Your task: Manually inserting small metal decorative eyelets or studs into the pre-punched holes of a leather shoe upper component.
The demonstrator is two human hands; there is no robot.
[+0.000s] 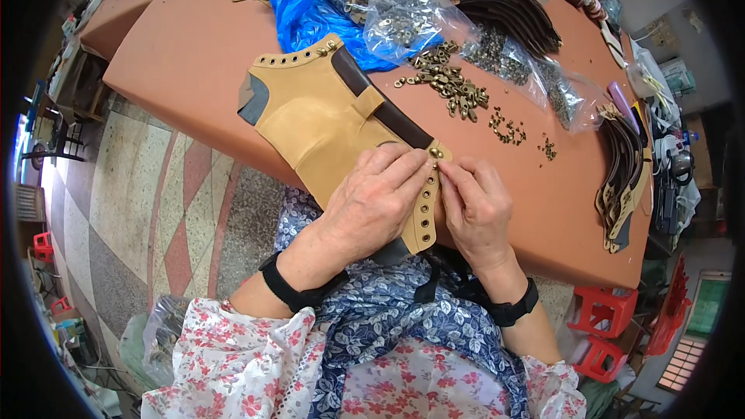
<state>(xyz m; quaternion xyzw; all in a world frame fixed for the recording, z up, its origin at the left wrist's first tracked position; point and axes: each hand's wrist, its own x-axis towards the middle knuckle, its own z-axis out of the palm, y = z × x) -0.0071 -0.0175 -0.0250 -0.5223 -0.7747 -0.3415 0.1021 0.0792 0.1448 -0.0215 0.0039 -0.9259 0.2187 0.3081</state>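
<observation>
A tan leather boot upper (314,128) with a dark brown padded collar lies across the near table edge. Rows of dark eyelets run along both its front edges, with brass lace hooks (436,153) at the upper end of the right row. My left hand (376,194) is closed over the upper, its fingertips beside those hooks. Against the outer side of the same edge, my right hand (477,198) is closed in a pinch. What lies between its fingertips is hidden.
Loose brass hooks (458,85) and tiny fasteners (506,128) lie on the orange-brown table (543,209). Behind are a blue plastic bag (303,4), clear bags of metal parts (403,19) and stacked uppers (508,12). More uppers (621,167) sit right; red stools (601,314) stand below.
</observation>
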